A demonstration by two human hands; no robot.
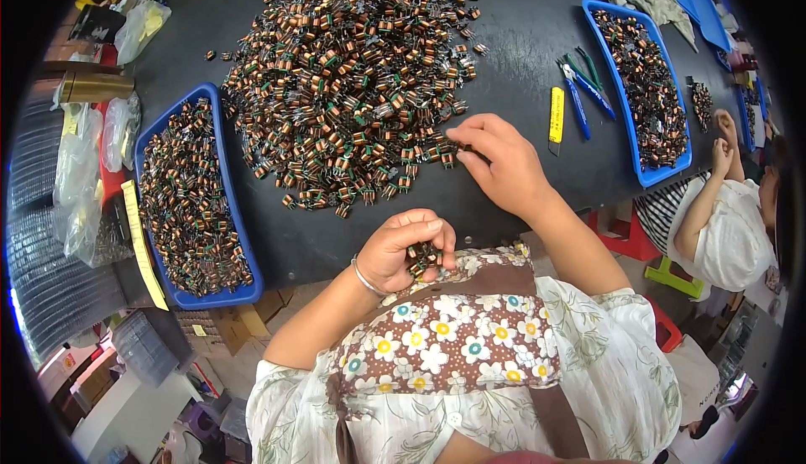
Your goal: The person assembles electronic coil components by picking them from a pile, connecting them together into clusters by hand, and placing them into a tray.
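A large heap of small copper-wound coils (353, 86) with black and green parts covers the middle of the dark table (525, 44). My left hand (399, 250) is palm up near the table's front edge, with its fingers curled round a handful of the coils (424, 256). At the right front fringe of the heap, my right hand (504, 162) has its thumb and fingertips brought together at a coil. The fingers partly hide that coil.
Blue trays full of coils stand at the left (220, 298) and right (667, 170). Between heap and right tray lie a yellow utility knife (557, 115), blue-handled cutters (577, 104) and a green-handled tool (590, 69). Another person (730, 229) sits at the far right beside a small coil pile (700, 104).
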